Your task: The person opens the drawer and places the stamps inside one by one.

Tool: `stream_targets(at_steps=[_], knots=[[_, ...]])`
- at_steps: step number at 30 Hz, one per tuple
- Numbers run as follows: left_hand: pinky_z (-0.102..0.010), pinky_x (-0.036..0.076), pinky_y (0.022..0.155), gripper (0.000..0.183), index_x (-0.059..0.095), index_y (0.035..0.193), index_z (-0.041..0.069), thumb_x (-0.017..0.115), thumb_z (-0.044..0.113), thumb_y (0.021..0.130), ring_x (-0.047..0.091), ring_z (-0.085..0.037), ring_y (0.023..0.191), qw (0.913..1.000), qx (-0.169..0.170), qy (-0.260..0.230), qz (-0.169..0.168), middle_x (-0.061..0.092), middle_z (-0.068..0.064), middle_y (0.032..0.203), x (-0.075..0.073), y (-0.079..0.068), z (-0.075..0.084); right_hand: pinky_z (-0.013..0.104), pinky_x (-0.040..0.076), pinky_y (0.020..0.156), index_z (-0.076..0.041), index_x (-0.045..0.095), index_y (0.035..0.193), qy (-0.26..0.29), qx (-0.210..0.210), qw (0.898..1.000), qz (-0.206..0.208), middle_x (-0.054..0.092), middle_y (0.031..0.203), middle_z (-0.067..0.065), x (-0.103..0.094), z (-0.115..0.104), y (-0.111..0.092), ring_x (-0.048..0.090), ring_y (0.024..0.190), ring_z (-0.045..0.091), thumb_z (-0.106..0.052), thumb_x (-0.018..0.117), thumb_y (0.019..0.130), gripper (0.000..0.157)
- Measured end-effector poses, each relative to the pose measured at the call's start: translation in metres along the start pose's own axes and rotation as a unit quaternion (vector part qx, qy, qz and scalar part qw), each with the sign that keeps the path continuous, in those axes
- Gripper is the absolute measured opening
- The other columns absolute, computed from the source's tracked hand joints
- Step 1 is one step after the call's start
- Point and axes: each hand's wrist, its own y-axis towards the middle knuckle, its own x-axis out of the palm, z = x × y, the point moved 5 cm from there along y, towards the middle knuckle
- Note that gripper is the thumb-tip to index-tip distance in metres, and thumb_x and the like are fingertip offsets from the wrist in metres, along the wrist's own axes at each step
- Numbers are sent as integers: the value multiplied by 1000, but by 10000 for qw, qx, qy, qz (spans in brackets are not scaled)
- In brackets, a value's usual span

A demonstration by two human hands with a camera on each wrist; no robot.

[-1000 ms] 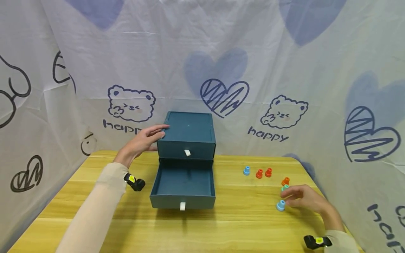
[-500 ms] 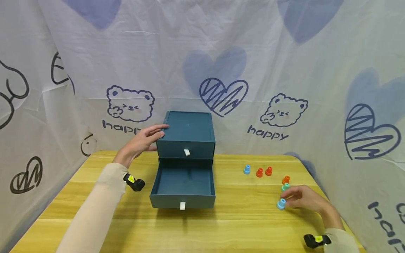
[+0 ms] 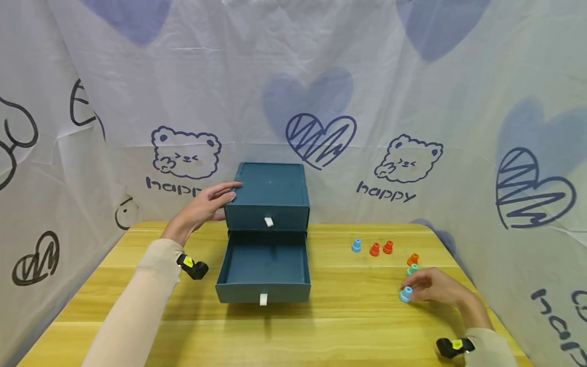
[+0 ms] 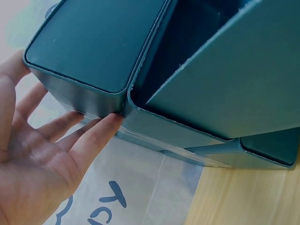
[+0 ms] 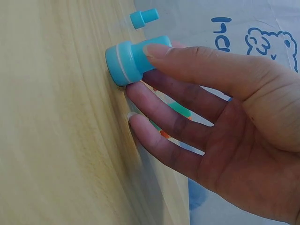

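Note:
A dark teal two-drawer cabinet (image 3: 273,184) stands at the back, its lower drawer (image 3: 263,292) pulled out and its upper one closed. My left hand (image 3: 202,210) rests against the cabinet's left side with fairly straight fingers, some over the top edge; in the left wrist view the fingertips touch the teal wall. Far to the right, my right hand (image 3: 437,288) pinches a small light blue stepped plastic peg (image 5: 126,61) by its narrow end, between thumb and fingers. Its wide base is at or just above the table; I cannot tell which. A mint green peg (image 3: 412,269) lies just beyond these fingers.
Behind the mint green peg sits an orange peg (image 3: 413,259). Two red pegs (image 3: 374,249) and another blue peg (image 3: 356,245) stand further back on the wooden table (image 3: 348,326). Printed white cloth (image 3: 257,102) hangs around the back and sides.
My right thumb and fingers have closed in on the light blue peg from its right side. The left hand and the cabinet have stayed put; the head view has shifted slightly.

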Motion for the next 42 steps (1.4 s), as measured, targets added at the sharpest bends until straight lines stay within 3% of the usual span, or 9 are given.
stream_targets(at_steps=[12,42], knots=[[-70,35,117,58,39,159,20,52,43,108,20,-41,159,10000,14,53,20,22,-13,173,-2,-3,-1,20,58,77,3,74,114,10,219,9997,-50,76,108,17,4,0,4,68,87,5,-11,78,91,28],[-68,37,116,58,40,159,21,53,44,107,23,-41,159,10000,17,93,14,24,-13,172,-1,0,0,21,57,75,10,69,119,224,-261,9993,-125,76,109,16,2,-26,4,67,84,2,-9,72,95,31]])
